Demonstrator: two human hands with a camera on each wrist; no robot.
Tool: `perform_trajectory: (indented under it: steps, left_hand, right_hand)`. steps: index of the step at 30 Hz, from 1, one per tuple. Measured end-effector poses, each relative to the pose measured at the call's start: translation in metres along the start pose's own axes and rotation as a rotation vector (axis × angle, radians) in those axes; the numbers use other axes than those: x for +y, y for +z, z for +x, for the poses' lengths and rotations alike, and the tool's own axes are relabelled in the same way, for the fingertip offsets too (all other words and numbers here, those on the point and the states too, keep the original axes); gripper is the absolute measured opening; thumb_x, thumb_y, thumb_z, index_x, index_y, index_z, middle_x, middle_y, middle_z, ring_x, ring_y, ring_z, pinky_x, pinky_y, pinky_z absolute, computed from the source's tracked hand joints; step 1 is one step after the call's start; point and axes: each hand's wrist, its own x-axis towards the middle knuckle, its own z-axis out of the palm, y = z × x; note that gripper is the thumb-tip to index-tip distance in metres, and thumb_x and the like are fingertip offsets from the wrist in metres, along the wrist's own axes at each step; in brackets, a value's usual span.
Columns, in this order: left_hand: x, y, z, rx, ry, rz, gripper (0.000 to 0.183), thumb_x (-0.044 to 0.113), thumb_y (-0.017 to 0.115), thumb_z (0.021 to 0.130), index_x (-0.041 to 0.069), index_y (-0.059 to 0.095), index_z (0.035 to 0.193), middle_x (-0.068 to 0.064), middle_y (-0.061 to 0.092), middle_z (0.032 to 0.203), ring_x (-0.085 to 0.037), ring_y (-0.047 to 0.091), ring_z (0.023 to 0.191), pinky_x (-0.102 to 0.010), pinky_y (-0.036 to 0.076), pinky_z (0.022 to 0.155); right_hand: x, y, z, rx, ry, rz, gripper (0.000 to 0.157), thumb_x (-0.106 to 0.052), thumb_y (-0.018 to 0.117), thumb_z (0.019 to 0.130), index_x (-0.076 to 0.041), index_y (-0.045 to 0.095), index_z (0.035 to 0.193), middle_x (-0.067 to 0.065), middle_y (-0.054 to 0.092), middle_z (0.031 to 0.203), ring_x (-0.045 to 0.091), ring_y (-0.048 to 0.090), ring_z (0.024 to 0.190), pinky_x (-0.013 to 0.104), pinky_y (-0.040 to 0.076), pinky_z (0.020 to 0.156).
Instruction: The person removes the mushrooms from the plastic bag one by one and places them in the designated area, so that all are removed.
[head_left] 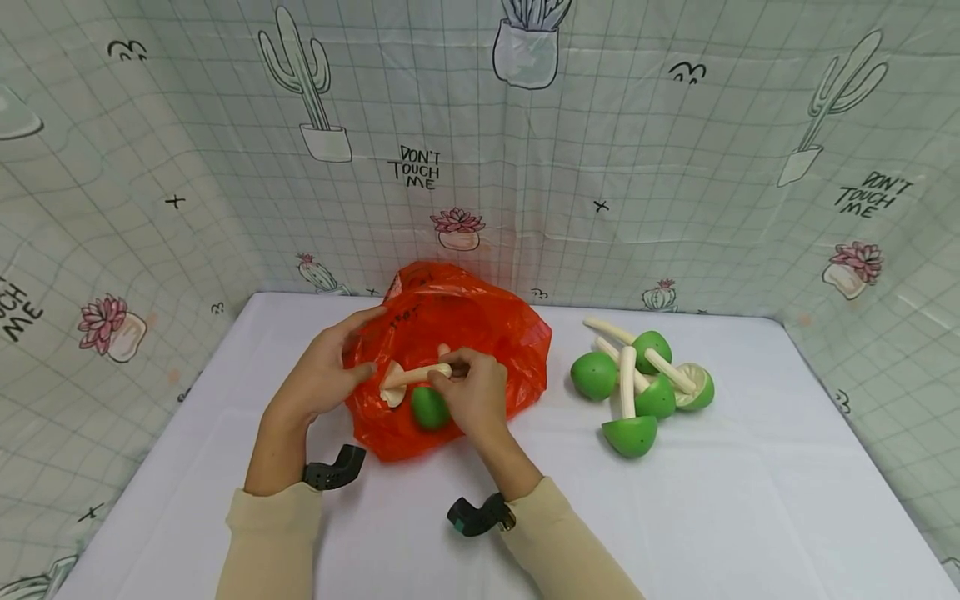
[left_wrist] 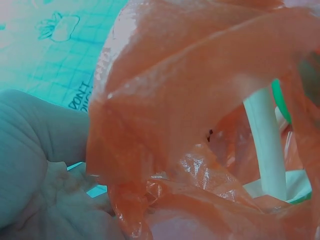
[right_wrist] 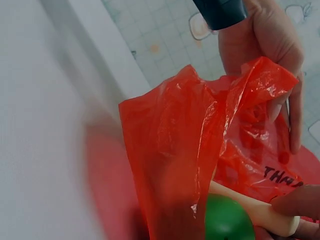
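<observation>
A red plastic bag (head_left: 465, 308) lies with its mouth toward me. At its left rim my left hand (head_left: 318, 367) holds the plastic between thumb and fingers. My right hand (head_left: 480, 396) is at the bag's mouth and pinches the cream stem of a toy mushroom (head_left: 420, 375). That stem points left, toward a pale cap underside. Just below it a green mushroom cap (head_left: 430, 408) rests in the bag; in the right wrist view the green cap (right_wrist: 227, 220) sits beside the pinched stem. Through the bag's opening, the left wrist view shows a cream stem (left_wrist: 266, 142).
To the right of the bag, several green-capped toy mushrooms (head_left: 654, 396) lie in a loose pile on the white table (head_left: 720, 517). A patterned cloth (head_left: 600, 150) with cactus drawings stands behind the table and along both sides.
</observation>
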Motion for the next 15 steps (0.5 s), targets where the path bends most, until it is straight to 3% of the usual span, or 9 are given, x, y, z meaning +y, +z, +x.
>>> perform_trajectory:
  steps: [9, 15]
  left_hand:
    - [0.0021, 0.0005, -0.0012, 0.002, 0.011, -0.005, 0.074, -0.015, 0.059, 0.092, 0.007, 0.041, 0.161, -0.021, 0.047, 0.158, -0.047, 0.045, 0.143, -0.062, 0.045, 0.111]
    - [0.0037, -0.0009, -0.0019, -0.001, 0.020, -0.020, 0.074, -0.015, 0.060, 0.092, 0.007, 0.042, 0.160, -0.020, 0.047, 0.158, -0.045, 0.045, 0.143, -0.062, 0.045, 0.111]
  right_hand:
    - [0.0014, -0.0015, 0.0003, 0.045, 0.021, -0.025, 0.016, -0.006, 0.085, 0.086, 0.005, 0.080, 0.097, 0.010, 0.075, 0.081, 0.022, 0.072, 0.074, 0.033, 0.064, 0.067]
    - [0.0005, -0.0030, 0.0012, 0.054, 0.023, -0.039, 0.014, -0.007, 0.085, 0.086, 0.003, 0.081, 0.095, 0.008, 0.075, 0.079, 0.020, 0.071, 0.072, 0.029, 0.062, 0.065]
